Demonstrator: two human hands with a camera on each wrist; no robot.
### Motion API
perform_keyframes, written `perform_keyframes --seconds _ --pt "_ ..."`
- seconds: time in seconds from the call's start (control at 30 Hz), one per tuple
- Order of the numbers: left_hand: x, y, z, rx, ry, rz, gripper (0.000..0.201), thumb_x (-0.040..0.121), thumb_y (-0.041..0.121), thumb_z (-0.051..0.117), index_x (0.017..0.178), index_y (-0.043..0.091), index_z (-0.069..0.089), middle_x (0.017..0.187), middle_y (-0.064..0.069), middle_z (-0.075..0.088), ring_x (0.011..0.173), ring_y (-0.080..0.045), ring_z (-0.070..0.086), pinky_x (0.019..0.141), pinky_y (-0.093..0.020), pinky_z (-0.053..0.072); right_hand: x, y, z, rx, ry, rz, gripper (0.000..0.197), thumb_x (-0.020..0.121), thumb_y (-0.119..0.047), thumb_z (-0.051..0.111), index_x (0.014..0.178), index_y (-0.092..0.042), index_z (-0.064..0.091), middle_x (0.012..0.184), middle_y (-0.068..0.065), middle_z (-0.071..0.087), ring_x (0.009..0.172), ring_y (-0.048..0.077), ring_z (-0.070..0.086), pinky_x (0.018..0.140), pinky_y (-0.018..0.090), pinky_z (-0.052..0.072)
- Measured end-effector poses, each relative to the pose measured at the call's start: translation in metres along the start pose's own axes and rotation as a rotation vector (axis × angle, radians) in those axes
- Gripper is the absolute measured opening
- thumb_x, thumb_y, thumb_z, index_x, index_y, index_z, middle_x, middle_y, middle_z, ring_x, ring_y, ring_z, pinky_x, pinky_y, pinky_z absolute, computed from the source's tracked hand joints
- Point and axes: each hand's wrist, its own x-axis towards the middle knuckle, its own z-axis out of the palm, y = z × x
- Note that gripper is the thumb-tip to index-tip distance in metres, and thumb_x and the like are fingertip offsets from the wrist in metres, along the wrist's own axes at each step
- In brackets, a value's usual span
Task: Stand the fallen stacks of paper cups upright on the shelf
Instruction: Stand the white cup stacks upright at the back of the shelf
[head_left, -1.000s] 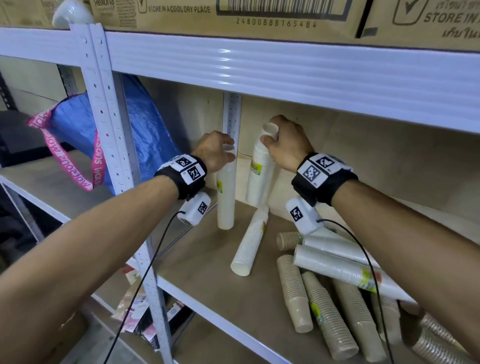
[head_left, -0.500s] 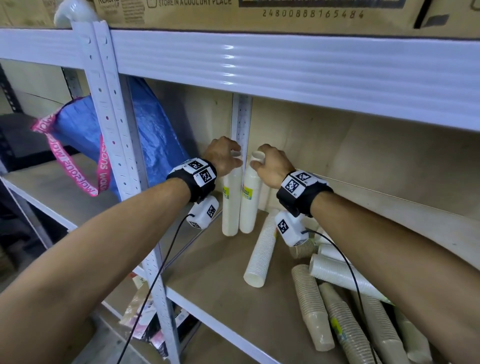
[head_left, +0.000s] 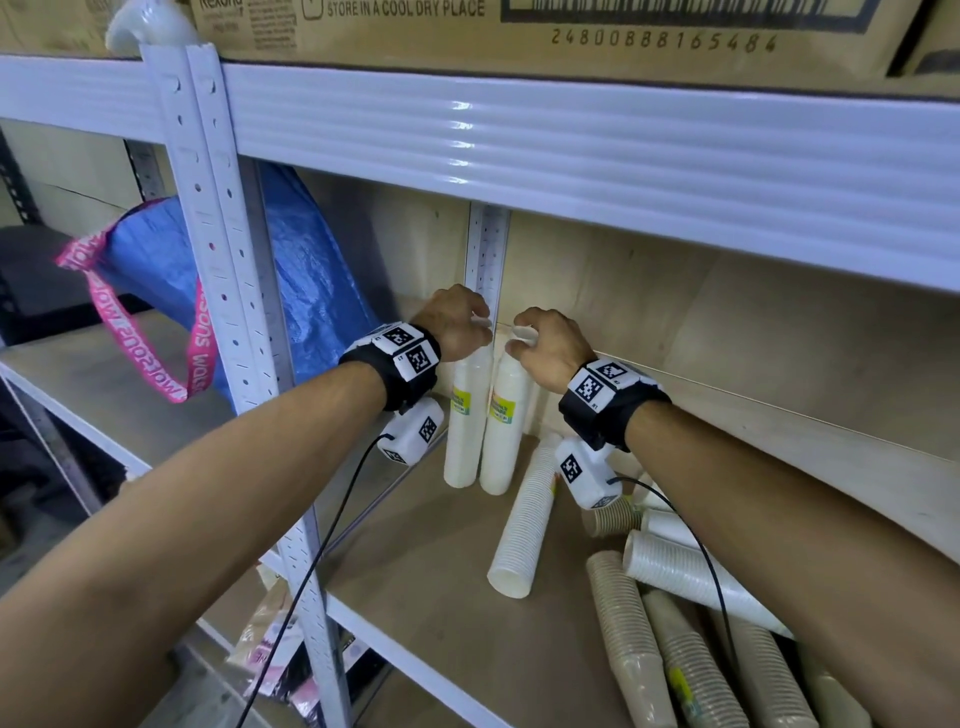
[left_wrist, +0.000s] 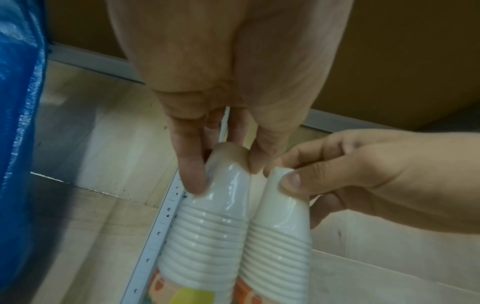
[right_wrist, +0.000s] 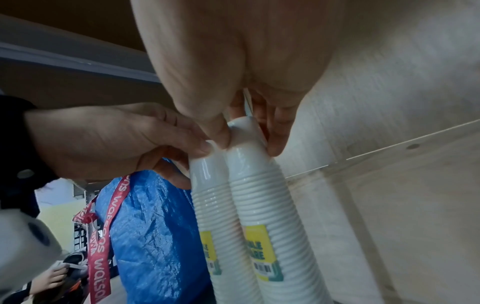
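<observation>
Two white paper cup stacks stand upright side by side at the shelf's back left corner. My left hand (head_left: 470, 325) grips the top of the left stack (head_left: 462, 436), with fingers curled round its top cup (left_wrist: 226, 174). My right hand (head_left: 524, 338) pinches the top of the right stack (head_left: 506, 436) between thumb and fingers (right_wrist: 246, 142). The two stacks touch along their sides (right_wrist: 262, 195). A third white stack (head_left: 524, 525) lies fallen just in front of them.
Several fallen brown stacks (head_left: 623, 639) and white stacks (head_left: 691, 577) lie piled at the right of the shelf board (head_left: 415, 587). A white upright post (head_left: 488, 249) stands behind the hands. A blue bag (head_left: 311, 291) with a pink strap sits left. A low shelf beam (head_left: 571, 145) is overhead.
My right hand swung its tilted stack upright and set it against the left stack. Both hands moved closer together near the back post.
</observation>
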Motion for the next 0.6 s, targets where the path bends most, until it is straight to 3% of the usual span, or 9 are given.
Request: perform_keyframes --seconds 0.13,0.37,0.6 --pt "0.0003 -0.0017 -0.0012 -0.056 0.005 -0.028 0.032 0.085 0.028 0.069 0.115 0.019 0.067 0.132 -0.005 0.057 0.119 -0.025 0.055 0.096 -0.036 0.049 0.0031 0.0009 -0.0002 0.031 -0.054 -0.021 0.039 0.090 -0.014 0.057 0.129 -0.014 0.058 0.133 0.005 0.058 0.121 0.024 0.054 0.085 0.020 0.036" --pt "0.0041 -0.0025 -0.0024 0.033 -0.042 -0.011 0.037 0.085 0.028 0.069 0.121 0.020 0.065 0.134 -0.003 0.057 0.118 -0.024 0.055 0.092 -0.030 0.045 0.0035 0.0006 0.0026 0.096 -0.033 0.001 0.037 0.090 -0.023 0.064 0.125 -0.013 0.058 0.127 0.005 0.061 0.111 0.023 0.059 0.079 0.024 0.039" --pt "0.0037 -0.0039 -0.0053 -0.030 -0.033 -0.059 0.043 0.079 0.036 0.073 0.118 0.019 0.066 0.126 -0.005 0.059 0.107 -0.024 0.060 0.089 -0.041 0.055 0.0062 0.0003 0.0017 0.110 -0.082 -0.013 0.042 0.092 -0.016 0.058 0.134 -0.017 0.054 0.137 0.000 0.058 0.119 0.022 0.057 0.086 0.023 0.040"
